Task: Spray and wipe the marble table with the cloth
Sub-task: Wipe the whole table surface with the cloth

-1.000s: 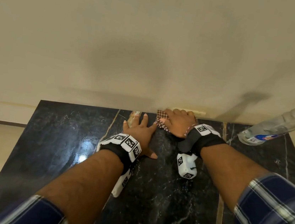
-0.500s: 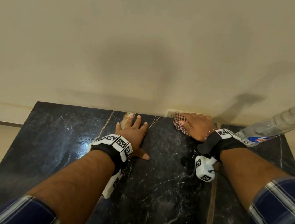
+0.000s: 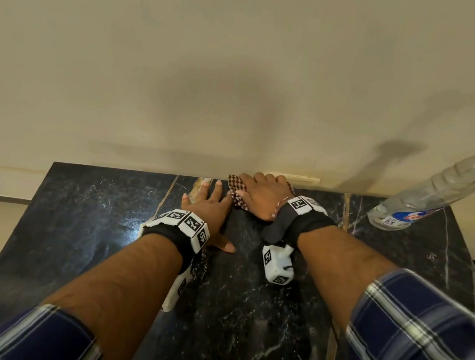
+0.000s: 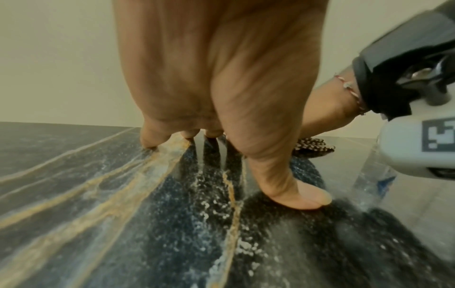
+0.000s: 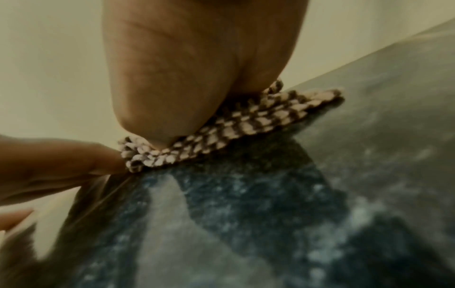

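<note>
Marble desk (image 3: 74, 234), black with white and gold veining, set flush against a pale wall (image 3: 186, 54); the surface under treatment.

Checked cloth (image 3: 236, 190), brown and white, folded small, lying at the far edge of the desk where it meets the wall. Right hand (image 3: 261, 196) lies flat on top with fingers extended and thumb at the cloth's near corner, pressing rather than gripping; the flat palm spreads pressure so the fold stays in contact along the back edge, judged to be a wipe stroke in progress.

Left hand (image 3: 212, 206), empty, fingers straight and spread, thumb out, planted on bare marble just beside the cloth. Likely serves as a brace while the body leans toward the far edge.

Spray bottle (image 3: 438, 192), clear with blue trigger head, standing at the far right corner, well apart from both hands; parked out of the wiping path, which suggests spraying is done for this patch.
</note>
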